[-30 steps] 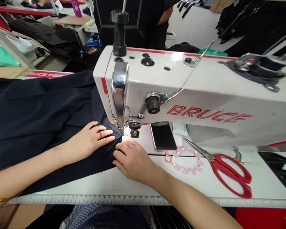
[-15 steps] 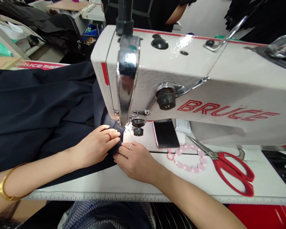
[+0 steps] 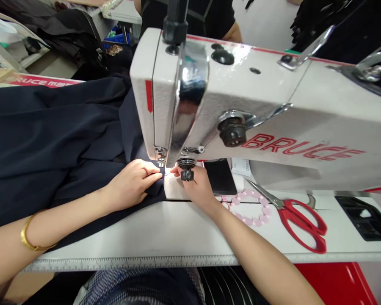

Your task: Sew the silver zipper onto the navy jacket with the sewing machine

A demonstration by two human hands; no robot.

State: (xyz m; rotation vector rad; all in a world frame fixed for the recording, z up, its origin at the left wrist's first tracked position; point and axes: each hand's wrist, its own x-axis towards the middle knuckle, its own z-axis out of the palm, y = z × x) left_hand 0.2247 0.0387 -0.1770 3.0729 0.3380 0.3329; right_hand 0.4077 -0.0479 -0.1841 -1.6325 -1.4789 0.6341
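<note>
Dark navy fabric (image 3: 82, 131) spreads over the left of the sewing machine (image 3: 250, 93) bed, its edge running under the needle area. My left hand (image 3: 131, 184) is closed on this fabric at its right edge, thumb and fingers together just in front of the presser foot. My right hand (image 3: 198, 184) reaches beneath the machine head, right of the needle. Its fingertips are pinched together beside the fabric edge, partly behind the black tension knob (image 3: 187, 174). Whatever they hold, if anything, is too small to make out.
Red-handled scissors (image 3: 300, 220), a pink beaded strap (image 3: 249, 207) and a phone (image 3: 220, 178) lie right of my right hand. A black tray (image 3: 365, 218) sits farther right. A ruler strip (image 3: 130, 263) lines the front table edge. Behind the machine is another person (image 3: 190, 19).
My right hand has let go of the fabric's front edge and moved up and right, under the machine head by the needle. My left hand stays on the fabric. The view has shifted slightly.
</note>
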